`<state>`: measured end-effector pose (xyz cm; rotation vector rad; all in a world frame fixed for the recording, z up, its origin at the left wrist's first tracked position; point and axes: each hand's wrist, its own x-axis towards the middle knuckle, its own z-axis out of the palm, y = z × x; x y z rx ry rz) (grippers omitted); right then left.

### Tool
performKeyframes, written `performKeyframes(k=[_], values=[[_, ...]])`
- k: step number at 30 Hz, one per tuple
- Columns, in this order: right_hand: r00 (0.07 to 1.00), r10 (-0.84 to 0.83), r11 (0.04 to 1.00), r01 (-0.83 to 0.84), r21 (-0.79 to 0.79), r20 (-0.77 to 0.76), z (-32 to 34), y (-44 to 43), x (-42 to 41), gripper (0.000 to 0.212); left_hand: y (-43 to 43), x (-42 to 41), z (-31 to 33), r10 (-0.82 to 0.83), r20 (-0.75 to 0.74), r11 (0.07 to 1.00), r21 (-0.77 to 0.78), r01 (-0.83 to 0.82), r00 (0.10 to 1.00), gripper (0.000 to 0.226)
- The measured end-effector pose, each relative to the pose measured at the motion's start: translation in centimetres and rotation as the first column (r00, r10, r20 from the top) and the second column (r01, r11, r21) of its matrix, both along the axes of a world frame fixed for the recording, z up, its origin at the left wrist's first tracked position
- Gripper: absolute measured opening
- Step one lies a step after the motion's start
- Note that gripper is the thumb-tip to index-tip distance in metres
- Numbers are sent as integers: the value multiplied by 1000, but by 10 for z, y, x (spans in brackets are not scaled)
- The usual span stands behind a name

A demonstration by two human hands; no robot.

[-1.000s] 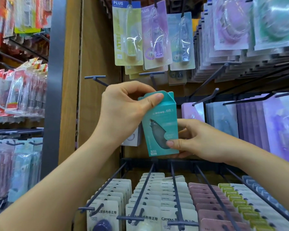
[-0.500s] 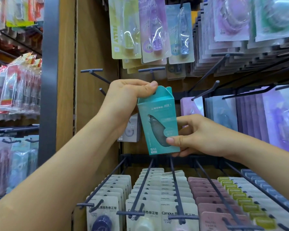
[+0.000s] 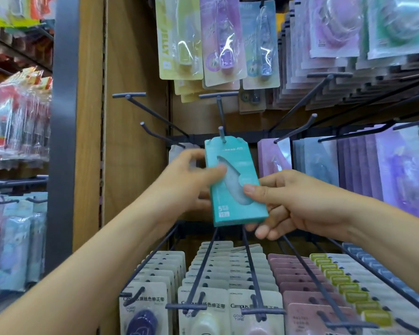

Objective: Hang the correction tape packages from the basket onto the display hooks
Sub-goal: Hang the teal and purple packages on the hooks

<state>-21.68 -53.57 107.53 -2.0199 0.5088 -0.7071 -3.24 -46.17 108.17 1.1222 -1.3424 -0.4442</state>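
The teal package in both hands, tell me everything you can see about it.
The teal package is a flat, tall cardboard-looking box with a shaped top tab and a pale window showing a grey dispenser shape. Small white print sits near the top and bottom; it is too blurred to read fully. It hangs nearly upright, tilted slightly, with the dark hook poking through its tab. The left hand grips its left edge, the right hand its lower right.

The teal package at centre bears "AIR" near its top and "5" and "10" at its lower left. Near, the white cards read "Campus" and "GOOD TIME". The far yellow card shows "JELLY".
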Motion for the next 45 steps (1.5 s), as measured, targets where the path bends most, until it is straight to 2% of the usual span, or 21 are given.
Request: performKeyframes(k=[2,7,10,12,14,16,18,21,26,29,31,35,38,40,43,45], values=[[998,-50,999,50,9,47,2,2,4,36,-4,1,-7,-15,-9,999,50,15,1000,42],[972,-193,981,189,37,134,6,1,15,35,-19,5,4,57,-4,997,54,-57,998,48],[951,-287,958,286,29,116,4,-4,23,37,-32,7,9,108,29,990,85,-111,994,45],[934,-354,932,357,-66,55,2,-7,26,44,-43,10,8,172,92,981,77,-179,981,39],[908,-419,875,403,-268,-1,-2,-9,22,44,-56,15,6,279,236,956,19,-291,931,43],[880,-473,769,395,-502,-33,-6,-10,15,38,-67,19,5,332,317,939,-18,-344,888,46],[867,-493,703,353,-618,-66,-10,-8,7,35,-76,23,7,351,361,929,-21,-369,864,47],[858,-505,677,331,-657,-88,-16,-6,-3,34,-87,25,10,400,426,902,-24,-431,812,46],[861,-495,691,309,-653,-116,-23,-4,-20,27,-102,26,8,427,507,881,-48,-470,749,35],[849,-518,639,303,-707,-104,-26,-1,-33,26,-97,24,11,429,545,877,-61,-476,720,31],[852,-520,596,305,-743,-67,-29,2,-41,26,-86,23,13,455,580,859,-85,-505,676,36],[897,-442,549,267,-792,-4,-40,18,-51,24,-45,9,7,525,584,828,-184,-529,619,33],[906,-420,374,221,-901,49,-49,32,-54,30,-8,-14,-11,570,503,817,-270,-509,649,22],[931,-354,234,180,-956,89,-58,40,-54,35,17,-29,-28,613,494,789,-360,-497,617,17],[977,-173,57,136,-989,124,-81,46,-56,27,52,-46,-61,716,552,697,-546,-464,426,18],[990,-62,-39,128,-991,130,-102,50,-57,17,75,-56,-88,749,582,658,-606,-446,315,19]])
